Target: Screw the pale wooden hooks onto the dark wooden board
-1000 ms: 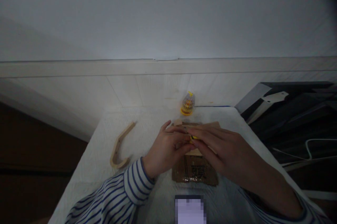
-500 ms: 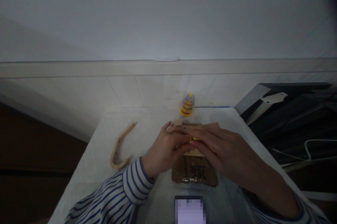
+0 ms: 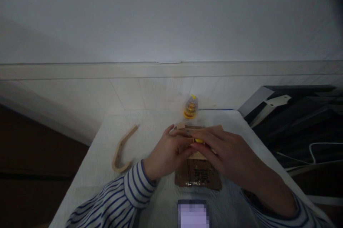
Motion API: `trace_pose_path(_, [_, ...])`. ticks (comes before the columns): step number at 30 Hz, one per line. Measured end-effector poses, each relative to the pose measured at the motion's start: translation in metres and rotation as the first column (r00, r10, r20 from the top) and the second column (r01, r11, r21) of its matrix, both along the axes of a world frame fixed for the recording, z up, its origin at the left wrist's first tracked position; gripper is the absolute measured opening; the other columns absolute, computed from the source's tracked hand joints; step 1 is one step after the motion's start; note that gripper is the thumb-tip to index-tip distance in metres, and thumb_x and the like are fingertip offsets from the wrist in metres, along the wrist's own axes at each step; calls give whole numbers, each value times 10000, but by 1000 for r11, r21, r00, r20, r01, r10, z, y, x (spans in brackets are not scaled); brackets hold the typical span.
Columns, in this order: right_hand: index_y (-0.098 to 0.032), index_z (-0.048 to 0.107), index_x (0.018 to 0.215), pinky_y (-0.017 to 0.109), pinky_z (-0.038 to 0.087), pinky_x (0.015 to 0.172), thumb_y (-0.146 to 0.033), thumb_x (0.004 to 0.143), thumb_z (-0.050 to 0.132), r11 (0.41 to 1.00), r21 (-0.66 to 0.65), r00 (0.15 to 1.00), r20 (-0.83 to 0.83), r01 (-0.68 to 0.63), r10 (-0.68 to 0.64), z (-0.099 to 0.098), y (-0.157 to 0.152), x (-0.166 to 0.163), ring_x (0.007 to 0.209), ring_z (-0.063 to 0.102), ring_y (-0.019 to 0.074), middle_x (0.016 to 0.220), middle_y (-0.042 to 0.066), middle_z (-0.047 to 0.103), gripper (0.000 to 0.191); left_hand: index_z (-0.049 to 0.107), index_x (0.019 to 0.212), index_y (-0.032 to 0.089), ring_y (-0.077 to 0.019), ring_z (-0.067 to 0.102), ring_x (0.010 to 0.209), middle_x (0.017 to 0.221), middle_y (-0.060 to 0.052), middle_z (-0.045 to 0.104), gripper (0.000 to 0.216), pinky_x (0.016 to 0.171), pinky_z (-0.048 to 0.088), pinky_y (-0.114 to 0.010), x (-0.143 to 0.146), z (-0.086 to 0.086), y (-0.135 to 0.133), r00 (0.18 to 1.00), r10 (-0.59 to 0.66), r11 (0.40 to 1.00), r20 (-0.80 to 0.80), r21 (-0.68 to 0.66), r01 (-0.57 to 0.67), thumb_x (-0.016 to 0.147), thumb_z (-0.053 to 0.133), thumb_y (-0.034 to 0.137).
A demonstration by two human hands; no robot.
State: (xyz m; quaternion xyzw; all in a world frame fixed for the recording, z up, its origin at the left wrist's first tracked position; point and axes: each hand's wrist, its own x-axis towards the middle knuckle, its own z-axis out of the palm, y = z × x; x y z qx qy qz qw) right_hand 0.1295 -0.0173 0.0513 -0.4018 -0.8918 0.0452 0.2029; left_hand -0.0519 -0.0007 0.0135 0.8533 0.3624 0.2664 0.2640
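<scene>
My right hand [image 3: 227, 147] is closed, thumb and fingers pinching a small yellow screwdriver [image 3: 198, 141] that is mostly hidden. From the left, my left hand [image 3: 169, 151] meets it, its thumb and index finger pinched at the screwdriver's left end while another finger sticks out. Beneath both hands lie light wooden pieces [image 3: 198, 155], partly covered by the fingers. These rest on a flat brown cardboard piece [image 3: 198, 174] with dark printed characters and shiny tape. What the screwdriver's tip touches cannot be seen.
A hooked wooden piece [image 3: 118, 153] lies on the white-covered table [image 3: 93, 174] at left. At the back stands a yellow cone-shaped bit set [image 3: 190, 108] under a clear cover. A phone [image 3: 193, 215] lies at the front edge. Dark panels [image 3: 300, 120] lean at right.
The right hand has turned slightly at the fingers, and more of the yellow screwdriver shows. My left hand stays nearly where it was.
</scene>
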Motion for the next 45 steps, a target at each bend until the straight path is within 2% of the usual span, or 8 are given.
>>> trace_pose_path(7, [-157, 568, 964, 372, 508, 769, -218, 900, 442, 1000, -17, 1000, -7, -6, 6, -2, 1, -1, 914, 613, 209, 985, 89, 652, 153, 654, 889, 213, -186, 573, 1015, 961, -14, 673, 118, 1060, 208, -505, 3, -7, -1, 994, 103, 994, 44, 17, -104, 806, 630, 295])
trace_pose_path(17, [-149, 477, 1214, 382, 445, 927, -211, 898, 446, 997, -52, 999, -13, -52, 52, 1, -1, 0, 1113, 525, 196, 1224, 103, 575, 324, 643, 872, 204, -187, 568, 1031, 986, -20, 671, 79, 1065, 188, -514, 2, -7, -2, 997, 71, 997, 43, 17, -71, 825, 606, 255])
trace_pose_path(25, [-130, 548, 1101, 371, 474, 894, -168, 906, 410, 997, 20, 997, -19, -74, 75, -2, 0, 1, 1067, 563, 189, 1157, 115, 619, 242, 652, 919, 227, -184, 550, 1058, 1007, -12, 670, 110, 1067, 177, -514, 2, -8, 0, 998, 50, 998, 29, 25, -51, 849, 577, 265])
trace_pose_path(32, [-137, 571, 1053, 377, 498, 853, -179, 903, 431, 999, -5, 999, -8, -40, 40, -1, 2, -2, 1002, 603, 202, 1091, 103, 651, 209, 639, 1024, 251, -183, 536, 1077, 1029, -17, 657, 182, 1069, 170, -508, 1, -7, 0, 999, 36, 999, 4, -4, -36, 859, 563, 256])
trace_pose_path(39, [-152, 570, 1036, 385, 522, 789, -208, 897, 457, 1000, 1, 1000, 1, -12, 12, -1, 0, -1, 939, 627, 213, 1052, 95, 666, 188, 639, 972, 230, -175, 531, 1091, 1047, -19, 649, 146, 1072, 183, -483, -1, -3, 1, 1000, -8, 1000, 2, -6, 8, 876, 529, 225])
trace_pose_path(45, [-167, 575, 973, 394, 515, 777, -240, 899, 458, 1000, -5, 1000, 16, 5, -5, -2, 1, -2, 915, 626, 223, 978, 89, 675, 156, 626, 1006, 219, -171, 521, 1109, 1071, -32, 642, 167, 1080, 180, -473, -2, -3, 1, 1000, -17, 1000, -3, -12, 17, 883, 512, 214])
